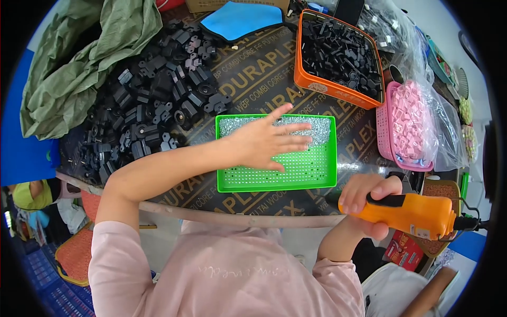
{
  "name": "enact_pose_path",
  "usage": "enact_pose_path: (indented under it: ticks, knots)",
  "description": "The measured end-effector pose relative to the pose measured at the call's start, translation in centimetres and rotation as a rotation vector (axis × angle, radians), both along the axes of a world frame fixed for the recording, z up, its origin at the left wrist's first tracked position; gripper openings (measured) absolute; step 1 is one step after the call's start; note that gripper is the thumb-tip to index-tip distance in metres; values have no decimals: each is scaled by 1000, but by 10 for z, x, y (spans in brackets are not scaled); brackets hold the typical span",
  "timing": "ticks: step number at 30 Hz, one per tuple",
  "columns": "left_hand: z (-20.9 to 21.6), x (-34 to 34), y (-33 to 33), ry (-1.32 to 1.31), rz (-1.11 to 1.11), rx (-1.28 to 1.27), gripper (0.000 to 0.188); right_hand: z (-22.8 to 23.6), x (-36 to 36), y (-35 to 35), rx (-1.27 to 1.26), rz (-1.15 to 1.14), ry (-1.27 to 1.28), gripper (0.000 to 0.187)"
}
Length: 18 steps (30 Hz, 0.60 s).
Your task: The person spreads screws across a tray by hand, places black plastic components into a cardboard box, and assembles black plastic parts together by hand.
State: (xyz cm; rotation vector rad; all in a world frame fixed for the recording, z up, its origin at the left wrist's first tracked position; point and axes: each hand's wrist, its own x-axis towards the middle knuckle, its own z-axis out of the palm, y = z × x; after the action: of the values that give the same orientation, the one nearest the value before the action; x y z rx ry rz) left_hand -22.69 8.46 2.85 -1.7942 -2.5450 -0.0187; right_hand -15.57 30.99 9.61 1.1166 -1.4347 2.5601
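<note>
My left hand [264,140] hovers palm down over a shallow green tray [277,189], its fingers spread and holding nothing. Small silvery pieces, which look like screws, form a layer [319,129] along the tray's far side. The near half shows its perforated floor with a few dark specks. To the right of the tray, my right hand [367,198] is wrapped round an orange electric screwdriver [417,214] with a black grip patch. Its cord end points right, and its dark tip end points left near the table's front edge.
Black plastic parts [158,100] are heaped at left beside a green sack [68,68]. Behind the tray stand an orange box [338,96] of small black pieces and a blue cloth [243,21]. A pink basket [388,132] holds pink parts under clear plastic. Another person's arm [430,293] shows lower right.
</note>
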Motion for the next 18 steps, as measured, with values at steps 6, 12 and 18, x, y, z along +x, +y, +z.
enact_pose_path:
  ticks: [6,12,18]
  knots:
    - [18,1,-23,5,82,-38,60,-1,1,-1,3,-58,-29,58]
    - [21,50,-61,-701,211,388,25,-6,3,1,-20,-88,-17,58]
    - [19,41,-38,-1078,664,364,14,-8,3,-12,-22,-113,-65,58]
